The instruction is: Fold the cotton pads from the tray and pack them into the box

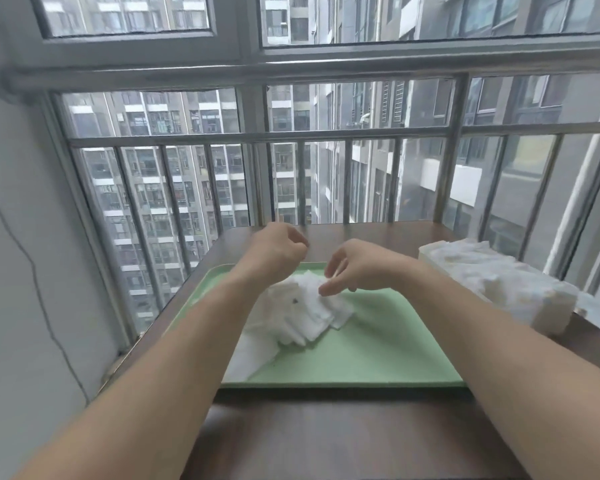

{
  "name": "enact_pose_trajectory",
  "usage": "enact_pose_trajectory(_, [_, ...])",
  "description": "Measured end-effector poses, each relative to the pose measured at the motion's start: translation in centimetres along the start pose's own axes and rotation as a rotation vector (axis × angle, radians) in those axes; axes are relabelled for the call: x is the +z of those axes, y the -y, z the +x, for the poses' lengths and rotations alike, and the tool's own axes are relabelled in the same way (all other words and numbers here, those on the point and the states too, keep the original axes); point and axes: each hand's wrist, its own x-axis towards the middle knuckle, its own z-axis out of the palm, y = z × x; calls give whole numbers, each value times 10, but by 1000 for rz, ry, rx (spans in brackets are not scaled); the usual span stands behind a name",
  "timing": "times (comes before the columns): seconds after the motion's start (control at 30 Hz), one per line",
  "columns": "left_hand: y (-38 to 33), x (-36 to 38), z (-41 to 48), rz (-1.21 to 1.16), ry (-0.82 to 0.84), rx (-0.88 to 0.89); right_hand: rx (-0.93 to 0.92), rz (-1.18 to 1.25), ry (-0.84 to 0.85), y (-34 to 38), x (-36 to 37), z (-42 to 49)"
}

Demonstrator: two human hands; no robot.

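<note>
A pale green tray [378, 344] is seen lying flat on a dark wooden desk [326, 441] set against a barred window. A loose heap of white cotton pads [305, 317] is held in the tray, left of its middle, the squares fanned and overlapped. A small dark speck is shown on the heap's top. A flatter white sheet [253, 355] is spread at the tray's near left corner and is partly hidden by the left forearm.

A white box [499, 285] is placed on the desk just right of the tray, toward the far right corner. It is filled to its top with rumpled white pads.

Both bare hands are held over the far half of the tray, close to each other but not touching. The left hand [279, 249] is raised above the tray's far rim with its fingers curled in; nothing is seen between them. The right hand [357, 270] is lowered over the heap with its fingertips [326, 290] laid on the topmost pads. Whether a pad is pinched there cannot be told.

Behind the desk, a metal window railing [326, 135] is shown across the glass, with grey high-rise blocks [174, 188] beyond it. A thin cable [32, 268] is seen running down the white wall [7, 341] at left.
</note>
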Motion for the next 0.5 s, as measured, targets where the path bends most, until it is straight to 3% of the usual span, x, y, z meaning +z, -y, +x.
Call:
enact_pose_trajectory(0.3, [20,13,0,148,25,139,-111,349,-53,-16,3,-13])
enact_pose_trajectory(0.5, [20,16,-13,-185,72,179,-175,569,-65,-18,-3,-23])
